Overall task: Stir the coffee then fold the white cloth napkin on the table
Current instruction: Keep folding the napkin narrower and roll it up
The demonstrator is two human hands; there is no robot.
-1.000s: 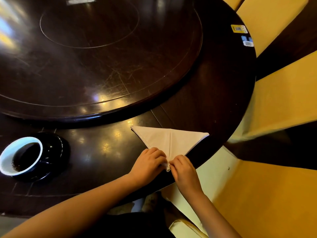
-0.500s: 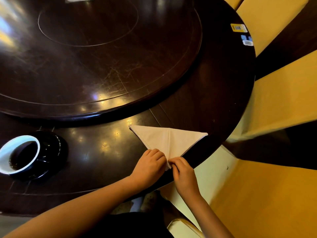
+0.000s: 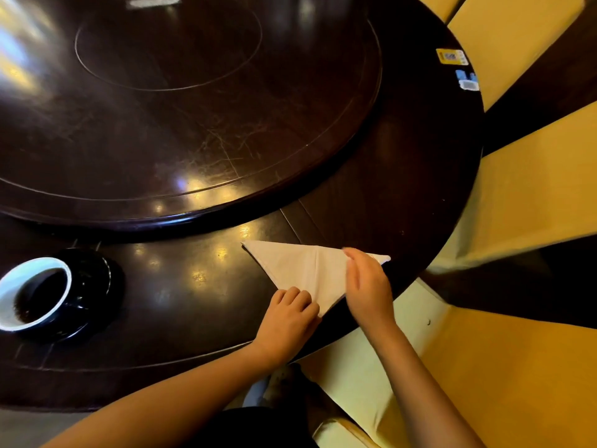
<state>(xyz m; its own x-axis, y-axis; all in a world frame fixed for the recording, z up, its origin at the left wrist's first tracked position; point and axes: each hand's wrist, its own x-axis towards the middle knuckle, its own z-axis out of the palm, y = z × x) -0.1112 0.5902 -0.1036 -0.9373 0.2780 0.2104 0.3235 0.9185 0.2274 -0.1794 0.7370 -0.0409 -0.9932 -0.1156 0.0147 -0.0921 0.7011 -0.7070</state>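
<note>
The white cloth napkin (image 3: 297,266) lies folded into a triangle near the table's front right edge, its point toward me. My left hand (image 3: 287,318) presses curled fingers on that near point. My right hand (image 3: 368,286) hovers flat over the napkin's right half, fingers extended toward its far right corner. A white cup of dark coffee (image 3: 32,295) sits on a black saucer (image 3: 93,286) at the left. No spoon shows.
A large dark lazy Susan (image 3: 193,101) fills the middle of the round dark wooden table (image 3: 403,189). Stickers (image 3: 452,56) sit at the table's right edge. Yellow-covered chairs (image 3: 533,195) stand to the right.
My right hand has left the napkin's near point and moved up and right over its right half. My left hand stays at the point. The napkin and cup have not shifted.
</note>
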